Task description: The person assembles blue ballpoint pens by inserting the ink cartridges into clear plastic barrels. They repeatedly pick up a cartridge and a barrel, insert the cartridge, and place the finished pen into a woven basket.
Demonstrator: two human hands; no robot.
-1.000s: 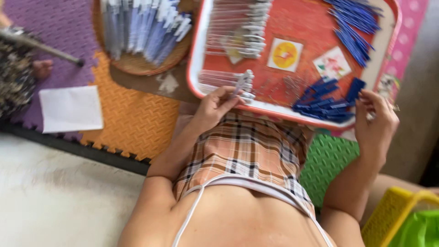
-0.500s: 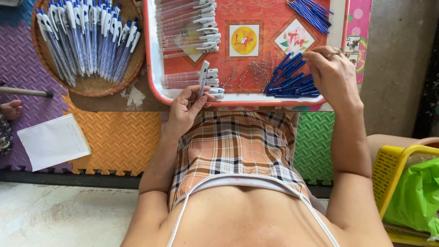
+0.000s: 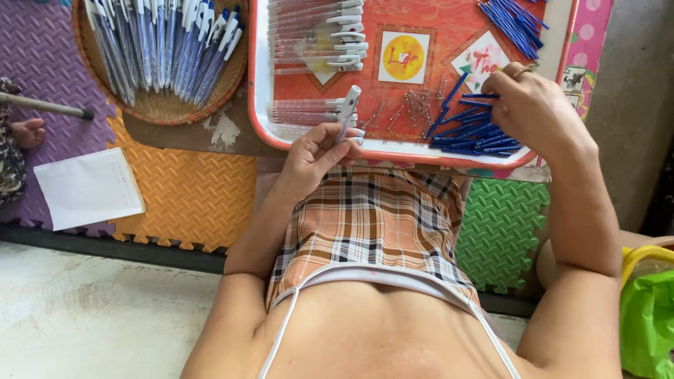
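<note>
My left hand (image 3: pixel 317 151) holds a clear pen barrel with a white cap (image 3: pixel 347 114) upright at the near edge of the red tray (image 3: pixel 263 84). My right hand (image 3: pixel 537 109) rests on a pile of blue pen refills (image 3: pixel 467 133) at the tray's near right, fingers curled among them. Whether it grips one is hidden. More clear barrels with white caps (image 3: pixel 316 35) lie in rows on the tray's left. Another bunch of blue refills (image 3: pixel 512 21) lies at the far right corner. Small metal springs (image 3: pixel 418 105) are scattered mid-tray.
A round woven basket (image 3: pixel 151 105) holds several finished blue and white pens at the far left. A white sheet of paper (image 3: pixel 88 188) lies on orange and purple foam mats. Another person's foot (image 3: pixel 28 132) shows at the left edge. A yellow basket with a green bag (image 3: pixel 649 316) stands at right.
My left hand has lifted one capped barrel off the tray's edge. My right hand stays on the blue refill pile. The camera has swung so the tray sits more central.
</note>
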